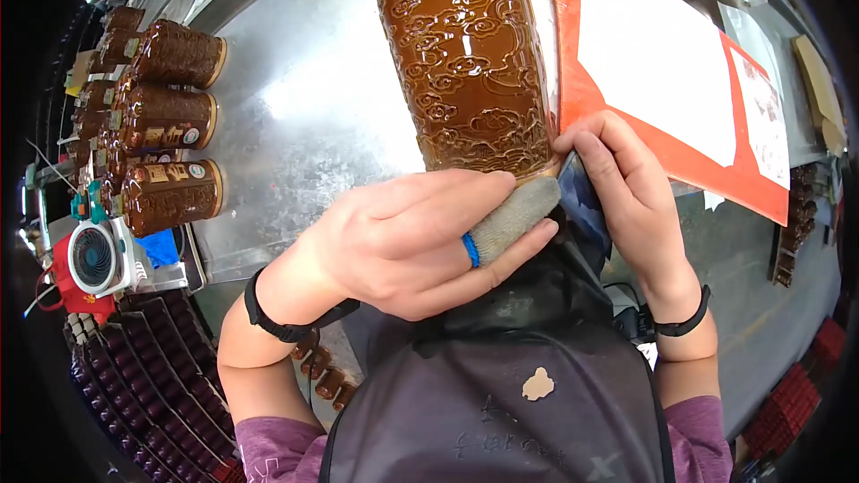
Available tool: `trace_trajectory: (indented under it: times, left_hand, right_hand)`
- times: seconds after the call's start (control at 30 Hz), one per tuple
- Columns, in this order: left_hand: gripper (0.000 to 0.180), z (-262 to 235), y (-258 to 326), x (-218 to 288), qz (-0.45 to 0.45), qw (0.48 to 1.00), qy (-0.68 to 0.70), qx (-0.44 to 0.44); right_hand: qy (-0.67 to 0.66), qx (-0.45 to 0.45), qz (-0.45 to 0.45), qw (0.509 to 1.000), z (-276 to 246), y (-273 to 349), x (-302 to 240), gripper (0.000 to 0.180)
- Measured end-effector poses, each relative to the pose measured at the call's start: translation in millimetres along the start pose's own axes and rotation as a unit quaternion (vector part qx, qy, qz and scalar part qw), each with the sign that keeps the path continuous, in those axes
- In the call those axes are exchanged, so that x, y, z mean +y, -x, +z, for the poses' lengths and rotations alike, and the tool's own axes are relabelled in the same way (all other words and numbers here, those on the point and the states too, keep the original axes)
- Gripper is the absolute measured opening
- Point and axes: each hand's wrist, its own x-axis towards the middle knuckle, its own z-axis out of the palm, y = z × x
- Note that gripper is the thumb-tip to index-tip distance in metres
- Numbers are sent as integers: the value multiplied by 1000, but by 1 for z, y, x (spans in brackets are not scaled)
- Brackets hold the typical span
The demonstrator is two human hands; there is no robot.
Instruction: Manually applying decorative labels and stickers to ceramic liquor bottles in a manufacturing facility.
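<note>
A large brown glossy jar (465, 58) with raised cloud-like patterns lies on its side on the metal tabletop (313, 80), its near end toward me. My left hand (407, 246) is closed around the jar's near rim, its fingers bent against the edge. One of its fingers wears a grey cloth finger cover (514, 219) with a blue band. At the rim's right side my right hand (631, 179) pinches with thumb and forefinger. A dark blue cloth (586, 206) hangs from that pinch beside the jar. What lies right between the fingertips is partly hidden.
Several smaller brown jars (170, 121) lie stacked at the left. Below them stands a white fan (94, 255). An orange-red board (573, 54) with white sheets (658, 63) on it lies right of the large jar. Racks (152, 385) of dark items fill the lower left.
</note>
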Motion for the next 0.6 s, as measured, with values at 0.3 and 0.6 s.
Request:
trace_trajectory:
  times: [0.3,0.6]
  left_hand:
    - [33,-20,5,4,-47,998,8,-28]
    - [40,-20,-33,-17,62,991,-11,-118]
  right_hand:
    - [30,-42,-18,998,-8,4,5,23]
    - [299,5,-207,931,2,2,2,30]
